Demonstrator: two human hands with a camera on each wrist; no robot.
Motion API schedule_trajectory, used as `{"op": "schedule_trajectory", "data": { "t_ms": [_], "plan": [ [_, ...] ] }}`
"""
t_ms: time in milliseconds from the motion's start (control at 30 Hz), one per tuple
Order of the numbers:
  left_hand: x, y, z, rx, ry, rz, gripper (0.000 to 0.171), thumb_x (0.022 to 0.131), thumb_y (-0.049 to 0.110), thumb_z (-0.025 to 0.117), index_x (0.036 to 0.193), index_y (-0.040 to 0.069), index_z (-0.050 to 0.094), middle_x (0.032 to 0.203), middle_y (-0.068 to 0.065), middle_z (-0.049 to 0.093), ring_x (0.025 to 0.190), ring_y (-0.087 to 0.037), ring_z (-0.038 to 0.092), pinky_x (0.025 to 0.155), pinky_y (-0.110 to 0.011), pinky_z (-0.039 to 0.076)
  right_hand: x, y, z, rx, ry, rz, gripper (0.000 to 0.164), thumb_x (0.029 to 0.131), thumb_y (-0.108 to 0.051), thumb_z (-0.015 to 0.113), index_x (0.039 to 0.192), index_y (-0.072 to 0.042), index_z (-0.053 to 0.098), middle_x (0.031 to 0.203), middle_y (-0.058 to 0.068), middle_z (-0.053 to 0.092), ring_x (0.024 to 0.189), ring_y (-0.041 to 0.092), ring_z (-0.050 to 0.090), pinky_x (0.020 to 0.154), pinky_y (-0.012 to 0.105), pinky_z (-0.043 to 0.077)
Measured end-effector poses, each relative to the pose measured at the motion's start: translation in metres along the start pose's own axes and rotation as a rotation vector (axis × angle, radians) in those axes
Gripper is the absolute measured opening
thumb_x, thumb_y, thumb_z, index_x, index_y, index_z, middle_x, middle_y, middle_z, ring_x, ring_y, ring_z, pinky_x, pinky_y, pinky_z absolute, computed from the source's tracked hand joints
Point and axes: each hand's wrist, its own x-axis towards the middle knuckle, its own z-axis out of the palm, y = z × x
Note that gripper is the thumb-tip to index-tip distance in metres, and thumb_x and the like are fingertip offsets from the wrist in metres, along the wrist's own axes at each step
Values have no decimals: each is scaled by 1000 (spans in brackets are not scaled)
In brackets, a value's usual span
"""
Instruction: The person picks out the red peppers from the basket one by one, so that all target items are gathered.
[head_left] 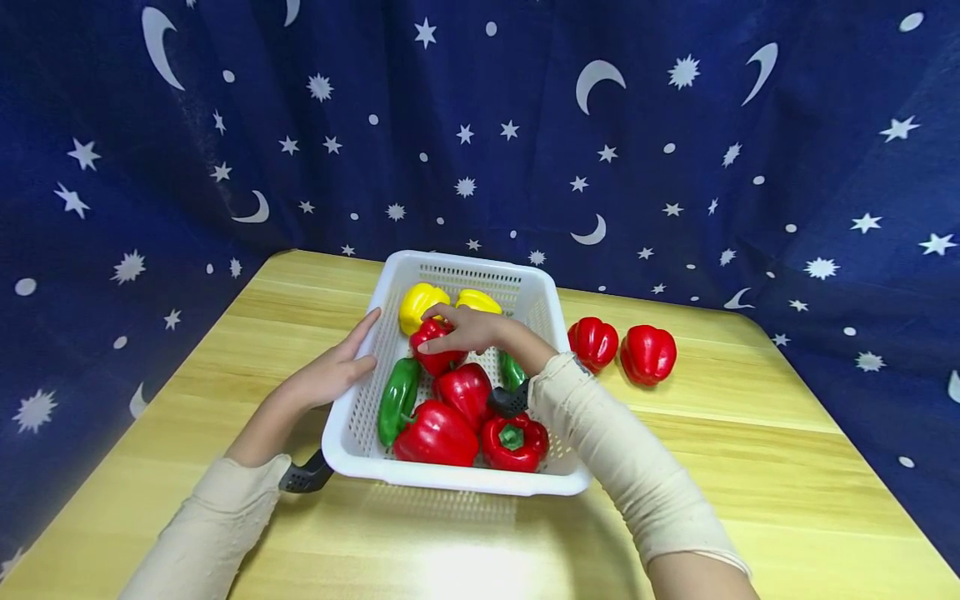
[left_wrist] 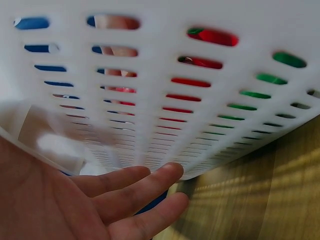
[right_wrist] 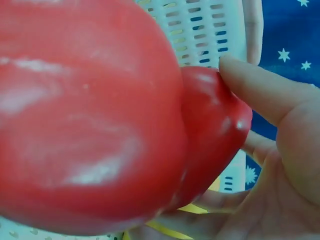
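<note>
A white slatted plastic basket (head_left: 455,475) holds yellow, green and red bell peppers. My left hand (head_left: 330,379) holds its left rim, thumb over the edge and fingers along the outside wall; the left wrist view shows these fingers (left_wrist: 145,195) spread below the slotted wall. My right hand (head_left: 472,327) reaches into the basket and grips a red bell pepper (head_left: 432,354) by its sides. In the right wrist view, the thumb and fingers are around this pepper (right_wrist: 210,120), and another red pepper (right_wrist: 90,120) fills the foreground.
Two red bell peppers (head_left: 594,343) (head_left: 648,354) lie on the wooden table (head_left: 750,467) right of the basket. A yellow pepper (head_left: 422,307) and a green pepper (head_left: 399,400) sit inside near the gripped one. A dark blue star-patterned curtain (head_left: 525,167) hangs behind.
</note>
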Motion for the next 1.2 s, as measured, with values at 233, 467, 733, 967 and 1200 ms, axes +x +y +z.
{"op": "schedule_trajectory", "data": {
  "t_ms": [233,467,733,967,1200],
  "plan": [
    [0,0,0,-3,3,-10,70,92,6,30,146,20,-11,148,-29,6,102,-50,54,61,-45,57,-2,2,0,183,-63,-50,52,85,-23,63,128,-16,35,123,12,43,95,21,55,83,43,54],
    [3,-1,0,0,-4,2,70,91,6,30,146,18,-11,148,-30,7,101,-49,55,61,-44,58,-7,2,-2,49,-5,-169,49,78,-17,70,119,-15,41,121,10,48,121,27,36,94,38,46],
    [1,-1,-1,-4,-4,-4,70,91,5,30,146,20,-11,147,-30,10,103,-50,54,61,-45,57,-10,-2,-1,-86,11,-155,89,74,-24,73,145,-20,19,143,9,32,134,26,23,104,43,40],
    [2,-1,1,-7,-16,13,70,91,4,29,146,19,-12,147,-30,7,108,-54,48,63,-48,57,-17,2,-3,-76,24,-197,92,73,-19,75,146,-16,19,135,8,41,122,23,40,97,36,47],
    [0,-1,0,-7,-7,23,71,91,3,30,146,17,-12,146,-32,6,108,-56,47,64,-48,57,-27,6,-7,-56,95,-270,91,71,-18,76,144,-8,22,133,11,40,120,24,41,94,32,48]
  ]
}}
